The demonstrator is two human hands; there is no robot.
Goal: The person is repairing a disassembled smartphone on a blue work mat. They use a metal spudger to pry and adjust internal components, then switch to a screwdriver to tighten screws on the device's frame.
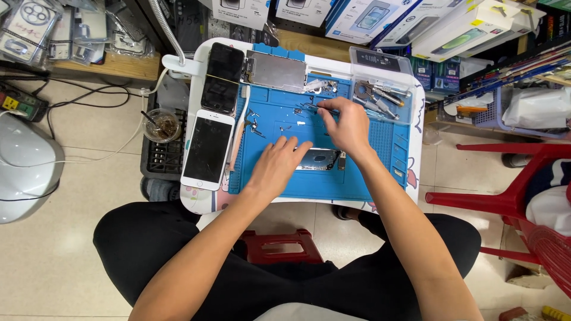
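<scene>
An opened phone body (321,159) lies on the blue repair mat (380,178). My left hand (275,167) rests flat on the mat with its fingertips against the phone body's left end. My right hand (345,125) hovers above the phone body, fingers pinched on slim metal tweezers (310,107) whose tips point left over the mat. Small screws and metal brackets (256,122) lie scattered on the mat to the left of the hands.
A white phone (207,150) and a black phone (222,77) lie at the small white table's left side, a metal plate (276,70) behind them. A clear tool tray (380,89) sits back right. A drink cup (160,125) stands left; a red chair (517,196) stands right.
</scene>
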